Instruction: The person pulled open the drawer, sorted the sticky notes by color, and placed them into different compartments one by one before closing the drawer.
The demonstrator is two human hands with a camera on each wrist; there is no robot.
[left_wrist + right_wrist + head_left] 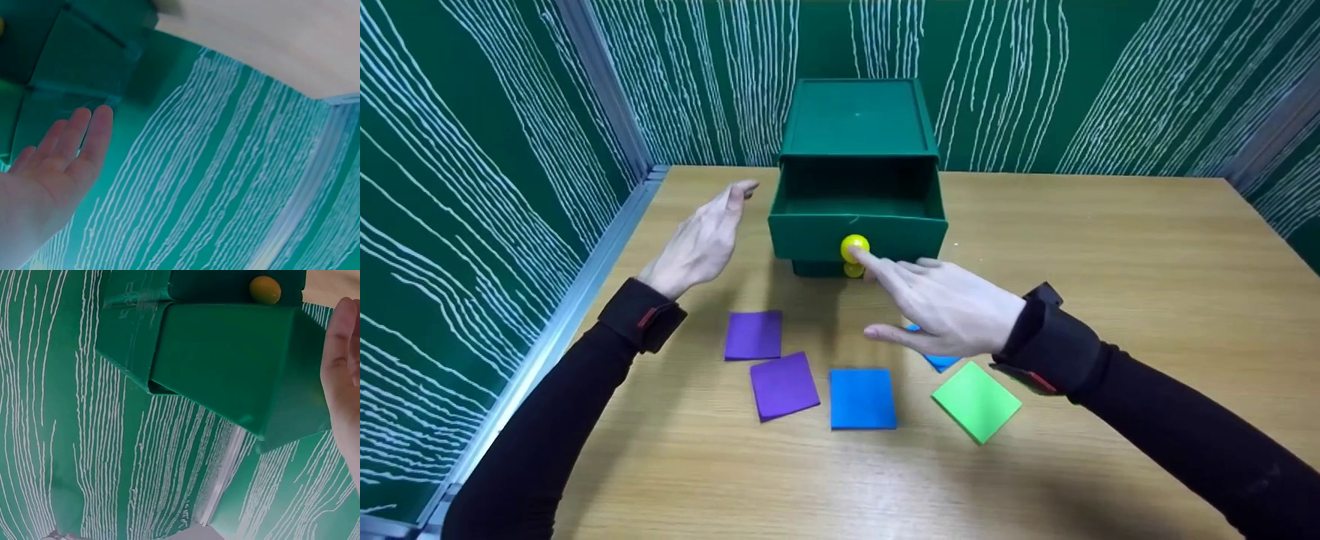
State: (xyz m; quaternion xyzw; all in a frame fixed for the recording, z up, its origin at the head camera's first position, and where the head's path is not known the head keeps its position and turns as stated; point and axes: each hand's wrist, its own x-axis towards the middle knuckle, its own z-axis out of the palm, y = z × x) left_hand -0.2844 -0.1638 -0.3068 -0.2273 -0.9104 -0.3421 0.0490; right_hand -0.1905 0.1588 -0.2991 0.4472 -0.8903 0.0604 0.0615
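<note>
Top drawer (810,236): it sticks out of the green drawer box (859,116), at the upper middle of the head view.
Which way it points: its front faces you, toward the bottom of the frame.
Its long line: the front is a wide strip that runs left to right. The slide runs up and down the frame. You can't tell which is longer, because the back end is tucked in the box.
Yellow knob (855,241): it is a round ball, so it has no long side. It sits in the middle of the drawer front and points at you.
Right hand (949,307): this is your nearer one. The knob is up and to the left of its palm. The pointer fingertip covers a bit of the knob, and this gap looks like the one that matters most. You can't tell if they touch. The fingers are fairly straight, the thumb sticks out, and nothing is gripped.
Left hand (697,240): it is in the air, left of the drawer and farther from the knob. The drawer is to its right. Its fingers are straight and it has nothing in it.
Sticky notes (863,399): purple, blue and green squares lie on the wooden table (1110,300), below the drawer in the frame.
</note>
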